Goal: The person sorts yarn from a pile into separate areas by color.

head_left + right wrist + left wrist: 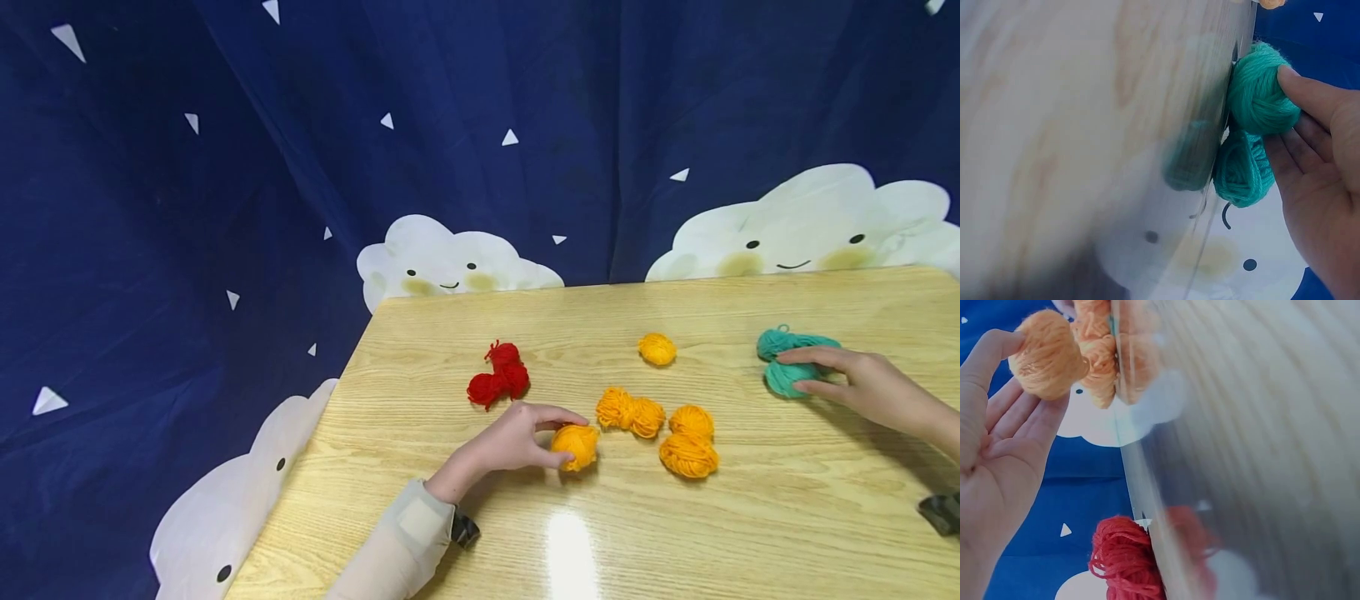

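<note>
My left hand pinches a yellow-orange yarn ball between thumb and fingers, near the front middle of the table. In the left wrist view, the thumb and fingers lie around that ball. On the right side, my right hand holds a teal yarn ball, its thumb on one side and its fingers on the other. A second teal yarn ball touches it from behind. The right wrist view shows the gripped teal ball beside the other one.
Red yarn balls lie clustered at the left. Two touching orange balls and another orange pair sit mid-table, with a single orange ball behind them. A dark blue curtain with clouds borders the wooden table.
</note>
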A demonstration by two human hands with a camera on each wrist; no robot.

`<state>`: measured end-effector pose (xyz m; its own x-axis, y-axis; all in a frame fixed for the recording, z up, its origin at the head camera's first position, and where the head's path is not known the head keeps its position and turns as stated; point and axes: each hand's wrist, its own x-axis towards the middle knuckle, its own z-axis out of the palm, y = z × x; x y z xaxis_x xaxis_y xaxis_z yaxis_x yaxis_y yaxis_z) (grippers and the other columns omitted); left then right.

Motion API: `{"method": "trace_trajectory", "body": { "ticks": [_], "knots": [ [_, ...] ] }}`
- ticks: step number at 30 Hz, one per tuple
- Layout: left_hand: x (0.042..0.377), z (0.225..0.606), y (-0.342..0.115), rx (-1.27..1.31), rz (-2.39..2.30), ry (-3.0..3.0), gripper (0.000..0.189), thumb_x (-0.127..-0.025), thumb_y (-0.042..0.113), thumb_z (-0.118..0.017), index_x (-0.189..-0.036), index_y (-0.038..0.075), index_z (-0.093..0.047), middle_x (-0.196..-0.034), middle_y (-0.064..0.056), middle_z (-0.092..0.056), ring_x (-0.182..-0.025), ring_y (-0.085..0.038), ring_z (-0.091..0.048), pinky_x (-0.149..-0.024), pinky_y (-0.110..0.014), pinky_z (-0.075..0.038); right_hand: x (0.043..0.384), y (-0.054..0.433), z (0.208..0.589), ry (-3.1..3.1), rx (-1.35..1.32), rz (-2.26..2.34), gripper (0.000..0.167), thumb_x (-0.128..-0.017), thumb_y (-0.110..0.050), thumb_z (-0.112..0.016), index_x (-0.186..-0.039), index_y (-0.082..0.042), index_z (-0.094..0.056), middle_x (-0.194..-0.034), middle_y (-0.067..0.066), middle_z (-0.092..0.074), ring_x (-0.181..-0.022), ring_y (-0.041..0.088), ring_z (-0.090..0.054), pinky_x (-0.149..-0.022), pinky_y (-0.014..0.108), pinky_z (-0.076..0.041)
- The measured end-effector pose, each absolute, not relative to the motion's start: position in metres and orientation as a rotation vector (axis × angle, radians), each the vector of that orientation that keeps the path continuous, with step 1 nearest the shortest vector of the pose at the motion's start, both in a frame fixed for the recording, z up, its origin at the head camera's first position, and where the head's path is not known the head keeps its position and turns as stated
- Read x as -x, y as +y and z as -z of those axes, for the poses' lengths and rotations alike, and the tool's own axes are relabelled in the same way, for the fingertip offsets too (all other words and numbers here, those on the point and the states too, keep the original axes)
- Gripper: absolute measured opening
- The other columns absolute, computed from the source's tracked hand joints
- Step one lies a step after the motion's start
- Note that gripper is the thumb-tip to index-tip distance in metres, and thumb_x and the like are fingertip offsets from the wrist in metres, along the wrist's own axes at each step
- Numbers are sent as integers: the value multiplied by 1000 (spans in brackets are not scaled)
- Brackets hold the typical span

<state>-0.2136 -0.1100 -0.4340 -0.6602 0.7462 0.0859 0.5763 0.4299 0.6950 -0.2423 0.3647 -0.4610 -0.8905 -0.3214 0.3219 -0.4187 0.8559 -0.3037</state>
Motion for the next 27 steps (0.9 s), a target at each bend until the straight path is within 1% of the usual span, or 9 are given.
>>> {"method": "trace_trajectory", "body": {
  "ticks": [1,2,4,6,8,10,13,22,27],
  "knots": [
    [214,434,-110,-1153,-1059,2449,44,-84,11,-76,-126,10,-65,-125,-5,-69,-115,-8,-64,-97,-12,-46,242,365,461,-2769,-565,-543,39,-82,-14,-78,-119,-19,-68,-121,22,-67,-102,-12,-51,-66,14,-49],
    [214,434,-110,-1153,-1064,2451,44,-84,11,-76,-126,9,-65,-125,-6,-69,-115,-8,-65,-97,-12,-46,242,365,461,-2769,-566,-538,39,-82,-14,-78,-119,-19,-68,-121,22,-67,-102,-10,-52,-66,15,-49],
    [215,433,-109,-1144,-1068,2467,44,-83,10,-76,-126,10,-65,-125,-6,-69,-114,-8,-65,-96,-12,-46,242,365,460,-2774,-563,-531,39,-82,-13,-77,-120,-19,-68,-122,22,-66,-105,1,-57,-68,21,-53],
    [218,432,-109,-1119,-1087,2477,44,-83,9,-75,-126,10,-65,-126,-6,-69,-114,-9,-66,-96,-13,-47,242,365,461,-2783,-556,-531,39,-83,-13,-76,-121,-19,-67,-123,23,-65,-108,12,-59,-71,30,-56],
    [221,431,-108,-1078,-1111,2485,44,-83,9,-75,-126,11,-65,-127,-6,-68,-114,-10,-66,-96,-16,-49,241,364,461,-2793,-549,-531,39,-84,-13,-76,-122,-18,-66,-124,24,-64,-109,25,-58,-73,42,-56],
    [225,430,-107,-1032,-1144,2482,45,-83,9,-75,-127,12,-65,-128,-6,-68,-115,-12,-66,-97,-19,-50,241,364,462,-2799,-546,-540,39,-85,-13,-75,-123,-17,-66,-126,25,-63,-112,28,-57,-76,48,-54],
    [231,430,-105,-979,-1199,2465,46,-84,9,-75,-129,12,-64,-131,-6,-66,-119,-15,-64,-97,-22,-51,241,364,462,-2800,-545,-540,39,-85,-14,-75,-123,-17,-66,-126,25,-63,-111,32,-57,-77,49,-54],
    [243,430,-98,-954,-1285,2467,45,-84,9,-75,-128,12,-64,-131,-7,-66,-119,-16,-64,-99,-18,-48,241,363,462,-2800,-542,-544,39,-85,-14,-75,-123,-17,-66,-125,24,-64,-107,41,-57,-75,49,-54],
    [250,431,-94,-914,-1337,2456,46,-84,10,-75,-128,13,-64,-130,-6,-66,-119,-15,-64,-99,-18,-48,241,364,462,-2805,-531,-543,40,-84,-15,-76,-123,-17,-66,-124,24,-64,-109,35,-59,-77,49,-54]
  ]
}}
